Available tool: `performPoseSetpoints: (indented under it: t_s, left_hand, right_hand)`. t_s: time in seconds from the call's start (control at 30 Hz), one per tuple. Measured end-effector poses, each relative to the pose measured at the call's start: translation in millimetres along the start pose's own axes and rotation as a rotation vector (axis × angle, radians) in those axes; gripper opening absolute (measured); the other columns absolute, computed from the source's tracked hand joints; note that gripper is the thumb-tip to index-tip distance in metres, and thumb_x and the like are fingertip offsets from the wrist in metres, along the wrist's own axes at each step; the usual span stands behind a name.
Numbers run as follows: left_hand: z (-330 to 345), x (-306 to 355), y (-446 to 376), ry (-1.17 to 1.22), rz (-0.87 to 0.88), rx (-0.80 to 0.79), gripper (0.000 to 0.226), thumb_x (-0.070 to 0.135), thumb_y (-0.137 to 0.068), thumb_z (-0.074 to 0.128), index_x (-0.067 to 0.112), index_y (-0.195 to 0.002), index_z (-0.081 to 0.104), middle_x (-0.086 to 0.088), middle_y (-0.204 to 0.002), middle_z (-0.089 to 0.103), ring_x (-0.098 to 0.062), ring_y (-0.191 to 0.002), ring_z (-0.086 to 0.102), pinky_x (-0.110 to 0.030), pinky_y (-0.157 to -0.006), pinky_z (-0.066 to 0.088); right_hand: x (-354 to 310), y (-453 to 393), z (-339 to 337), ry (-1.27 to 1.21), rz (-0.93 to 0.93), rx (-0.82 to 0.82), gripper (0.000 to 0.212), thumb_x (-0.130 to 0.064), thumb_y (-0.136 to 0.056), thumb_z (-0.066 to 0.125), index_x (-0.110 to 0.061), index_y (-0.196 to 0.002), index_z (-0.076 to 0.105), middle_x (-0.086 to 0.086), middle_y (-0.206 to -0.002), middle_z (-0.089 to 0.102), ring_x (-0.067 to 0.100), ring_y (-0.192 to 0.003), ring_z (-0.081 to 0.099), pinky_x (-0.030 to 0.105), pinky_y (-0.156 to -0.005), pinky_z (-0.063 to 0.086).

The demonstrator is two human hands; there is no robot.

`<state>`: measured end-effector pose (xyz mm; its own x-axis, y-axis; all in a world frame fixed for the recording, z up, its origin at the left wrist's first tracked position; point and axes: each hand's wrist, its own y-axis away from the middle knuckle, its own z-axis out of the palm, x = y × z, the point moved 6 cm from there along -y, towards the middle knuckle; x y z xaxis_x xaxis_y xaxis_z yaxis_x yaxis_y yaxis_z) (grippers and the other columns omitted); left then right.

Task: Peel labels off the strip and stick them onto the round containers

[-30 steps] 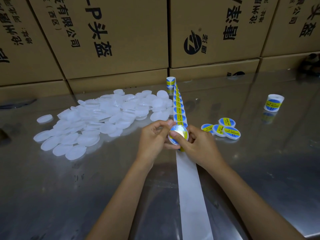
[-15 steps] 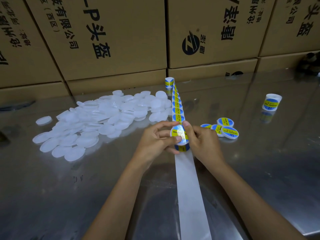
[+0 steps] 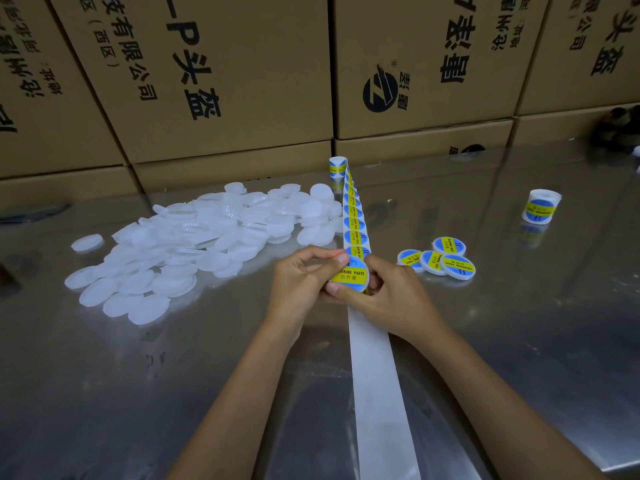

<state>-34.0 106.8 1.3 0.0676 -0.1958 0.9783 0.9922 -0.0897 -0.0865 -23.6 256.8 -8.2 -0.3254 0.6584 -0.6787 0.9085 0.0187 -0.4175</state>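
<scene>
A small round container (image 3: 350,276) with a blue and yellow label on its face sits between both hands at the table's middle. My left hand (image 3: 300,282) pinches its left edge, thumb on the label. My right hand (image 3: 393,296) holds its right side, fingers curled under it. The label strip (image 3: 354,220) runs from a small roll (image 3: 338,167) at the back toward me. Its bare white backing (image 3: 375,382) trails off the near edge. A heap of unlabelled white containers (image 3: 194,244) lies to the left. Several labelled ones (image 3: 438,259) lie to the right.
The shiny metal table (image 3: 138,393) reflects light. Brown cardboard boxes (image 3: 214,81) wall off the back. A second label roll (image 3: 541,206) stands at the right. A dark object (image 3: 620,128) sits at the far right corner.
The container has turned in my hands so its label now faces me squarely. My left thumb has slid across the label. Both hands stayed over the strip.
</scene>
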Motion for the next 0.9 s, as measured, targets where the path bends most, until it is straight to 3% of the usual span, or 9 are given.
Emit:
performPoseSetpoints:
  t_s: [0.1, 0.23, 0.43, 0.63, 0.8, 0.9]
  left_hand:
    - [2, 0, 0, 0.005, -0.015, -0.046, 0.013, 0.014, -0.091, 0.071, 0.007, -0.102, 0.074, -0.012, -0.092, 0.078, -0.021, -0.076, 0.075, -0.029, -0.056, 0.060]
    - [7, -1, -1, 0.056, -0.029, -0.118, 0.020, 0.015, -0.096, 0.065, 0.014, -0.114, 0.073, -0.010, -0.110, 0.075, -0.027, -0.097, 0.074, -0.032, -0.066, 0.062]
    - [12, -5, -2, 0.083, -0.061, -0.274, 0.044, -0.007, -0.091, 0.064, 0.016, -0.129, 0.063, -0.013, -0.118, 0.072, -0.028, -0.102, 0.072, -0.033, -0.076, 0.062]
    - [-2, -4, -6, -0.081, 0.028, -0.089, 0.029, 0.007, -0.084, 0.078, 0.016, -0.110, 0.071, -0.009, -0.094, 0.078, -0.024, -0.071, 0.073, -0.030, -0.057, 0.060]
    - [-9, -9, -9, -0.055, 0.046, 0.025, 0.012, 0.014, -0.087, 0.075, 0.006, -0.095, 0.073, -0.011, -0.085, 0.078, -0.024, -0.064, 0.073, -0.027, -0.049, 0.057]
    - [-10, -13, -9, -0.086, 0.025, 0.061, 0.021, 0.027, -0.093, 0.069, 0.007, -0.096, 0.074, -0.009, -0.082, 0.077, -0.025, -0.062, 0.073, -0.028, -0.049, 0.058]
  right_hand:
    - [1, 0, -1, -0.013, 0.004, 0.034, 0.064, -0.079, -0.072, 0.055, -0.015, -0.066, 0.045, -0.007, -0.051, 0.035, 0.011, -0.050, 0.035, 0.033, -0.051, 0.032]
    - [3, -1, -5, 0.017, 0.007, 0.061, 0.060, -0.074, -0.083, 0.046, -0.020, -0.057, 0.040, -0.008, -0.049, 0.039, 0.012, -0.049, 0.037, 0.030, -0.050, 0.029]
    - [3, -3, -6, -0.051, 0.032, 0.099, 0.058, -0.051, -0.101, 0.038, -0.017, -0.054, 0.037, -0.006, -0.042, 0.037, 0.012, -0.044, 0.036, 0.028, -0.049, 0.027]
    - [0, -2, 4, -0.188, 0.061, -0.030, 0.056, -0.042, -0.103, 0.041, -0.012, -0.056, 0.036, -0.008, -0.047, 0.033, 0.007, -0.047, 0.031, 0.023, -0.049, 0.026]
    - [-3, -2, 13, -0.396, 0.135, -0.207, 0.055, -0.042, -0.100, 0.050, -0.016, -0.053, 0.038, -0.011, -0.044, 0.033, 0.006, -0.043, 0.027, 0.016, -0.044, 0.024]
    - [2, 0, 15, -0.485, 0.253, -0.271, 0.054, -0.044, -0.099, 0.053, -0.018, -0.053, 0.042, -0.009, -0.043, 0.033, 0.007, -0.039, 0.026, 0.016, -0.040, 0.024]
